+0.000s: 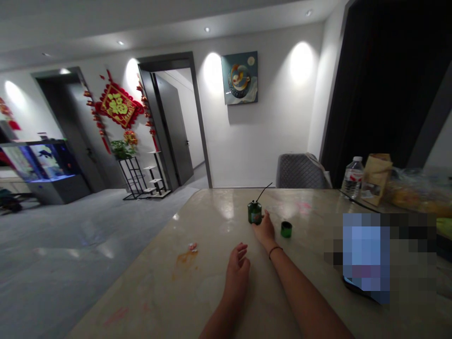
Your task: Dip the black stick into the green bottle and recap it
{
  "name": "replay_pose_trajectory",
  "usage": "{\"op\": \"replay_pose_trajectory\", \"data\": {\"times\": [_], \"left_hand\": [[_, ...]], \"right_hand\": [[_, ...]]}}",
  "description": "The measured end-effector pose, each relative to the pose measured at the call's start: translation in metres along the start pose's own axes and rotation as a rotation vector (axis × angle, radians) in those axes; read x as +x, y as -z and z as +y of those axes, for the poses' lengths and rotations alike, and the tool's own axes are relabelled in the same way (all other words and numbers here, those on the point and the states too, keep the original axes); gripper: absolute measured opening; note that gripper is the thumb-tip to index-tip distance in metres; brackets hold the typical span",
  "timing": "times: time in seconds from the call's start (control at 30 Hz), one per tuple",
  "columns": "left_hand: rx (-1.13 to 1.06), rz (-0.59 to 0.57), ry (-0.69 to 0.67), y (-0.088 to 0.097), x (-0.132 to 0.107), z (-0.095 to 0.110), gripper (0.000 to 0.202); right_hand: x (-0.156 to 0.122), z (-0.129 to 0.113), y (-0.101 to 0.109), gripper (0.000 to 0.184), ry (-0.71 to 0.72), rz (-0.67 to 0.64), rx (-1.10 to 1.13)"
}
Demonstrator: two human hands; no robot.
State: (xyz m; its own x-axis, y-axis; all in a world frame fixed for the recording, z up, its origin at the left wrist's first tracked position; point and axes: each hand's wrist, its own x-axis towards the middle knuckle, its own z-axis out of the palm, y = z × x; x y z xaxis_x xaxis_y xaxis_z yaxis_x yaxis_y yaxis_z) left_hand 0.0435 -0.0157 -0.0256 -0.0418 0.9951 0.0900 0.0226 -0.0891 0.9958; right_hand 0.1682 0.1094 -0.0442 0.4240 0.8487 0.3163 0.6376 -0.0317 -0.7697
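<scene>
A small dark green glass bottle [254, 213] with a label stands upright on the table, and a thin black stick [264, 190] leans out of its neck. My right hand [264, 229], a dark band at its wrist, is closed round the lower right side of this bottle; some fingers are hidden. Just right of that hand sits a short green cylindrical cap [286, 229], apart from it. My left hand [240, 262] rests nearer to me over the tabletop, loosely curved with fingers apart, and holds nothing.
The pale, glossy table [208, 301] carries a little reddish-white clump [192, 246] beside an orange-brown stain. A water bottle [353, 178], a brown paper bag [376, 179] and plastic bags stand at the right. A lit phone-like screen [366, 254] is pixelated. Behind is a grey chair [302, 172].
</scene>
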Motion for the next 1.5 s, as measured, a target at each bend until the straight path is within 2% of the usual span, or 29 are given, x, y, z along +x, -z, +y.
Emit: {"op": "replay_pose_trajectory", "data": {"times": [0.13,0.53,0.67,0.87,0.93,1.07,1.23,1.3,1.4,1.5], "left_hand": [[0.008,0.006,0.001,-0.001,0.001,-0.001,0.033],[0.021,-0.023,-0.003,0.001,-0.002,0.005,0.031],[-0.007,-0.055,0.001,0.001,-0.001,0.005,0.029],[-0.052,-0.063,0.038,0.000,-0.003,0.009,0.047],[0.004,-0.094,0.035,0.000,-0.004,0.012,0.045],[0.165,-0.155,-0.008,-0.003,-0.008,0.016,0.036],[0.285,-0.166,-0.056,-0.003,-0.007,0.016,0.035],[0.390,-0.138,-0.109,0.002,-0.005,0.020,0.039],[0.645,-0.118,-0.261,0.014,-0.002,0.029,0.043],[0.845,-0.110,-0.300,0.027,0.001,0.038,0.052]], "right_hand": [[0.000,-0.002,0.002,0.068,-0.039,-0.015,0.022],[0.001,0.000,-0.001,0.066,-0.014,0.004,0.061],[0.005,-0.001,0.003,0.070,-0.008,-0.056,0.098],[0.002,-0.002,0.017,0.074,-0.087,-0.193,0.236],[-0.003,0.001,0.022,0.077,-0.076,-0.224,0.237],[-0.018,0.008,0.037,0.079,0.045,-0.265,0.134],[-0.038,0.008,0.070,0.074,0.163,-0.325,-0.079],[-0.046,0.007,0.085,0.072,0.235,-0.370,-0.169],[-0.056,0.005,0.102,0.069,0.328,-0.381,-0.290],[-0.063,0.004,0.110,0.070,0.384,-0.368,-0.422]]}}
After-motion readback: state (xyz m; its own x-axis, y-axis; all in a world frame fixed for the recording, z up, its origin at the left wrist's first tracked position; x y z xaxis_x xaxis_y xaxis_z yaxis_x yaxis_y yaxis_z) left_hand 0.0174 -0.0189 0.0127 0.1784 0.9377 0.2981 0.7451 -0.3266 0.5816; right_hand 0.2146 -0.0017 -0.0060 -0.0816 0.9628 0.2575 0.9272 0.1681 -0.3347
